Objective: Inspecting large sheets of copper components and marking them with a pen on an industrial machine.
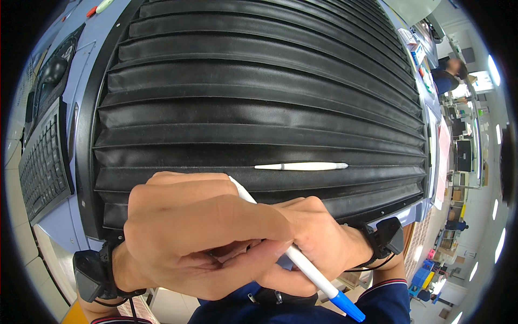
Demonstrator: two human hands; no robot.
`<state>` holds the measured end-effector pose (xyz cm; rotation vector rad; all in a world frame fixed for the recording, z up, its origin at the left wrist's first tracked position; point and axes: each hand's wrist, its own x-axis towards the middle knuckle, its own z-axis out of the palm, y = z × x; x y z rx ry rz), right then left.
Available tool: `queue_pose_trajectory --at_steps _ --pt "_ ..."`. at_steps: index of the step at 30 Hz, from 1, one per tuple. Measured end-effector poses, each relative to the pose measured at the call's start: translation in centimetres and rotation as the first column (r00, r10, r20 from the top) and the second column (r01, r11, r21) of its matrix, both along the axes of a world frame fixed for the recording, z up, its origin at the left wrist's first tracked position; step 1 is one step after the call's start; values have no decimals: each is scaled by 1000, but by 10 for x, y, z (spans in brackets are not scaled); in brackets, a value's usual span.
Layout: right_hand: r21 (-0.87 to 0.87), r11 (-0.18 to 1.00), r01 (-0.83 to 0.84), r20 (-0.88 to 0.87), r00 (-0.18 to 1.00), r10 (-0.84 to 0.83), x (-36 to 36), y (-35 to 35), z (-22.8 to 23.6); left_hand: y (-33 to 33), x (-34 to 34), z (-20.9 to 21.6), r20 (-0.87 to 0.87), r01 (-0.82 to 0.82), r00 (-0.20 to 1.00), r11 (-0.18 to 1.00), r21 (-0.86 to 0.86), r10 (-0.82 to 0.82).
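A white marker pen [315, 274] with a blue end slants between my two hands, its blue end toward my body at the lower right. My left hand [197, 229] is closed, its thumb and forefinger pinching the barrel. Behind it, my right hand [313, 232] is curled around the same pen, which crosses between its thumb and forefinger; its fingertips are hidden by my left hand. The pen's other white end shows above my left knuckles. Beyond the hands, a slim white pen-like tool [302, 166] with grey bands lies across the black pleated cover [259, 124], touched by neither hand.
To the left, a black keyboard [47, 159] and a dark mouse [54, 70] sit on the blue-grey frame. A red-and-white object [102, 6] lies at the far left. Pinkish paper [442, 162] is at the right edge. Further right, a person [450, 75] is beside benches.
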<state>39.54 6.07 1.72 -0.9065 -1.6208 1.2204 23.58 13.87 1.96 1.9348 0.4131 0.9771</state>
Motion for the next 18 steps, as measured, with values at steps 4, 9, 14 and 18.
queue_pose_trajectory --at_steps 4,9,14,18 --pt "-26 1000 -11 -1 1000 11 1 -1 1 -2 1 -1 4 1 1000 999 -41 0" --pt "-17 1000 -26 -17 1000 25 2 -2 0 -3 0 -1 8 27 1000 997 -78 -27" --pt "10 999 -44 9 999 44 3 -1 2 -1 -1 -3 4 57 998 995 -87 -57" --pt "21 999 -35 27 999 34 2 0 3 -4 -5 -1 -43 45 998 994 -100 -49"
